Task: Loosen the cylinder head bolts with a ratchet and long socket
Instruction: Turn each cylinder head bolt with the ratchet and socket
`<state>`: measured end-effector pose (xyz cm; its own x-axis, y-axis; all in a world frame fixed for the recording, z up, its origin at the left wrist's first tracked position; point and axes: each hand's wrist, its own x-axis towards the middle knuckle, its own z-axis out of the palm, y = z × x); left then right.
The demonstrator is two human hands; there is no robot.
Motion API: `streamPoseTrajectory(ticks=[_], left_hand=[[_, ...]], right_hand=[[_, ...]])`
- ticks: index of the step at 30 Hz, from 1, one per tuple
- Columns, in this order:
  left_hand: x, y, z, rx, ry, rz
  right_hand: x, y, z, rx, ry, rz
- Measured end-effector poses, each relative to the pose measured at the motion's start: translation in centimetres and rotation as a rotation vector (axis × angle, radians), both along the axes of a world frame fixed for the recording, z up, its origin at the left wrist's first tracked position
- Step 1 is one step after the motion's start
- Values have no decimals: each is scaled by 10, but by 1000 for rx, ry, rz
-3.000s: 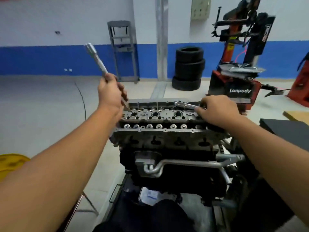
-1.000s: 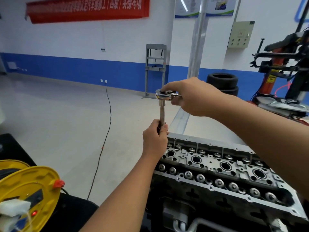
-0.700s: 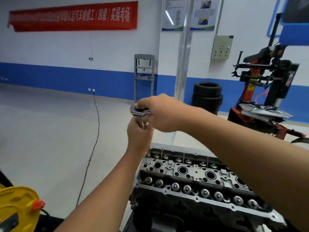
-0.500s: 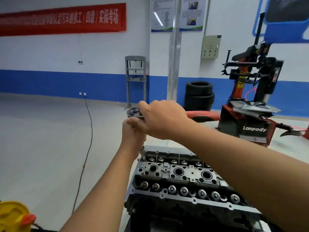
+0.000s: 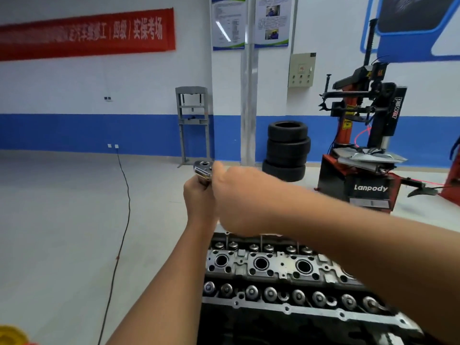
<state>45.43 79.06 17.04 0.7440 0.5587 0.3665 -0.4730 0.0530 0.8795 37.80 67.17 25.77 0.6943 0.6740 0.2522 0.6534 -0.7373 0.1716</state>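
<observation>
The bare cylinder head (image 5: 273,267) sits at the lower centre, with round plug wells and rows of valve springs showing. Above its far left corner my left hand (image 5: 199,202) is wrapped round the long socket, which is hidden inside the fist. The chrome ratchet head (image 5: 203,169) sticks out just above that fist. My right hand (image 5: 239,197) grips the ratchet handle right beside it; the handle is covered by the hand. The socket's lower end and the bolt under it are hidden behind my hands.
A black cable (image 5: 124,207) runs across the grey floor on the left. A stack of tyres (image 5: 287,150) and a red tyre changer (image 5: 368,155) stand behind the engine. A grey press frame (image 5: 193,123) is at the blue-striped wall. A yellow reel edge (image 5: 11,336) shows bottom left.
My left hand brought the long socket from the air over to the ratchet, and both hands came together above the head's far left corner. The view swung and tilted.
</observation>
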Motion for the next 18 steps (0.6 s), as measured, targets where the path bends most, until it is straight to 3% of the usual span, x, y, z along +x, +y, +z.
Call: streamPoseTrajectory(ticks=[2, 4, 9, 11, 13, 16, 18], left_hand=[[0, 8, -3, 34, 11, 54], [-6, 18, -4, 35, 36, -22], [-32, 22, -6, 49, 58, -236], [-33, 25, -4, 27, 87, -205], [-33, 26, -1, 9, 113, -147], [-44, 12, 13, 11, 121, -217], [-44, 11, 12, 21, 111, -246]], right_hand=[[1, -11, 27, -62, 162, 45], [19, -18, 46, -75, 231, 36], [65, -18, 43, -119, -173, -149], [61, -8, 37, -109, -150, -100], [43, 3, 31, -114, 52, -34], [7, 17, 27, -4, 556, -19], [0, 25, 30, 11, 642, -23]])
